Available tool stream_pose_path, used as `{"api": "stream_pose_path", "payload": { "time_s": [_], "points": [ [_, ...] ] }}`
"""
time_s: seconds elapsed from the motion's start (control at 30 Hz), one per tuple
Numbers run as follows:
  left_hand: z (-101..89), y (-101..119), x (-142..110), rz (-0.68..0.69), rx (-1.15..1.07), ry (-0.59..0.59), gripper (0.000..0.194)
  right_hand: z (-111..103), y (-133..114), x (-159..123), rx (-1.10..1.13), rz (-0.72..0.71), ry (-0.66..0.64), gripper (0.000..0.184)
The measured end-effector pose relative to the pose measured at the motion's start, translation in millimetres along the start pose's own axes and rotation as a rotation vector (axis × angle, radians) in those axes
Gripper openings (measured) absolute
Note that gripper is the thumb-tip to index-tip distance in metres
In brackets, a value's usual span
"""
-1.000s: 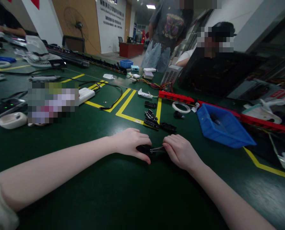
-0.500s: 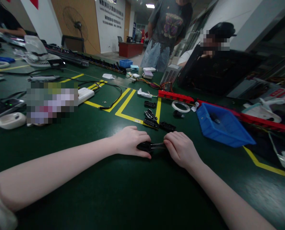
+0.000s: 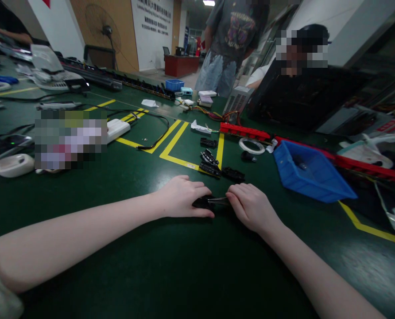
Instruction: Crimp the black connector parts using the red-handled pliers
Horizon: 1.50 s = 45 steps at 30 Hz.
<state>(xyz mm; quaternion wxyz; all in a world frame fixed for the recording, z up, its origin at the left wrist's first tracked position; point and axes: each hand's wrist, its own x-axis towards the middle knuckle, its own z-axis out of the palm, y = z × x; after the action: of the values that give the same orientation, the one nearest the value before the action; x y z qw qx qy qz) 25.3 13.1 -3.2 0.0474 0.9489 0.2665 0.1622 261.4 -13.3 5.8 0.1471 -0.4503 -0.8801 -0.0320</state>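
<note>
A green tabletop [image 3: 118, 266] marked with yellow tape fills the room's foreground; a person in a dark T-shirt [image 3: 232, 26] stands beyond it. A blue tray [image 3: 317, 181] sits on the right, past the hands. Near the table's middle, the left hand [image 3: 186, 198] curls its fingers and thumb around a small black part [image 3: 202, 202]. The right hand [image 3: 249, 204], closed in a loose fist, grips thin metal tweezers [image 3: 220, 201], their tips at that part. Small black pieces [image 3: 209, 163] lie just beyond.
</note>
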Motion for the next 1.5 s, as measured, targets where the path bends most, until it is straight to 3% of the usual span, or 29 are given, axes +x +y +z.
{"api": "stream_pose_path", "payload": {
  "time_s": [0.43, 0.7, 1.27, 1.5],
  "points": [
    [-2.0, -2.4, 1.6, 0.043, -0.039, -0.011, 0.046, 0.2, 1.3, 0.6, -0.015, 0.021, 0.061, 0.034],
    [-0.9, -3.8, 0.9, 0.06, -0.056, 0.026, 0.046, 0.5, 1.9, -0.3, -0.019, -0.021, 0.033, 0.037],
    [-2.0, -7.8, 3.0, 0.069, -0.15, -0.06, 0.047, 0.8, -0.2, -1.0, 0.001, -0.05, 0.033, 0.037],
    [-2.3, -7.1, 1.0, 0.138, -0.161, -0.013, 0.047, -0.5, -1.2, -1.4, 0.021, -0.08, 0.043, 0.034]
  ]
}}
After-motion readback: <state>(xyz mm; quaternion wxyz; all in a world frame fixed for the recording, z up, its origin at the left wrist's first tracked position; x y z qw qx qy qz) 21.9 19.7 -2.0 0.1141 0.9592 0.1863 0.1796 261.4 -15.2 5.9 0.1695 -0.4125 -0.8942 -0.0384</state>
